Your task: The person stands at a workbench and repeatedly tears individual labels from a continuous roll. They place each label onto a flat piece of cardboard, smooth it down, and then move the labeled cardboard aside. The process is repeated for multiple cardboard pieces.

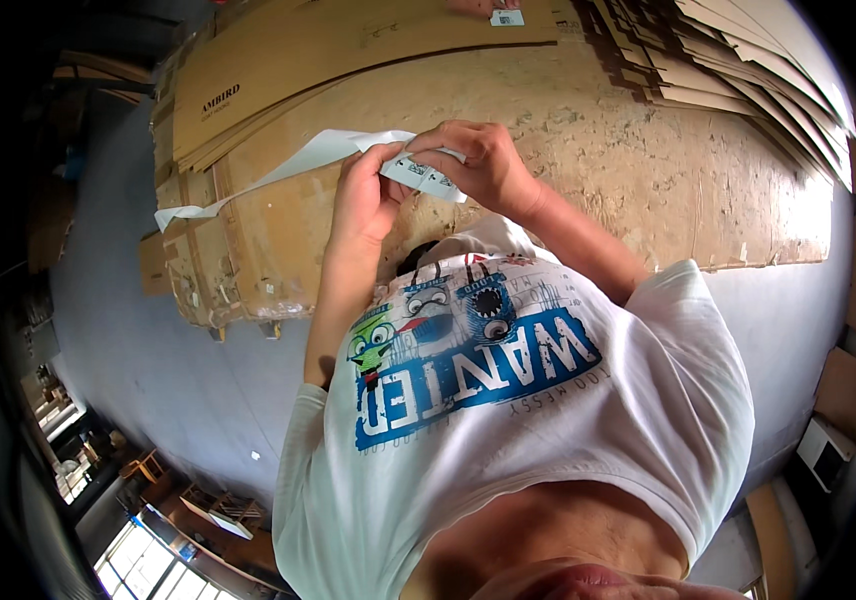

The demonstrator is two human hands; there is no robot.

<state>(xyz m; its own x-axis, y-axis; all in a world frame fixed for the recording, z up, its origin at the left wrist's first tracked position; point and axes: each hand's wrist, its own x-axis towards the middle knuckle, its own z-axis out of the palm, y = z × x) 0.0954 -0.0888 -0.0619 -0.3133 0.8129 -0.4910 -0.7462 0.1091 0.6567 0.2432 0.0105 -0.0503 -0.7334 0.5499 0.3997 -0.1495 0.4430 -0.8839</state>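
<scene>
From my remote seat, nearest first: white shirt point(548, 420), worn; left hand point(366, 195), its fingers pinching the label strip point(418, 178); right hand point(488, 165), its fingers grasping the same strip near its right end, fingertips partly hidden. Strip located in front of the shirt, above the near side of the tabletop point(598, 170), its pale tail running out leftward. Risks, in my judgement: a hard tug between the two hands could tear or crease the strip; the loose tail, if snagged on a cardboard edge, could pull it askew. Count: shirt, one; the wearer's hands, two; strip, one, with at least two printed labels showing; tabletop, one; cardboard piles, two, left point(318, 75) and right point(718, 70), sheets overlapping beyond my count; farthest, one small white label point(508, 18) beside one co-worker's hand point(473, 6).
</scene>
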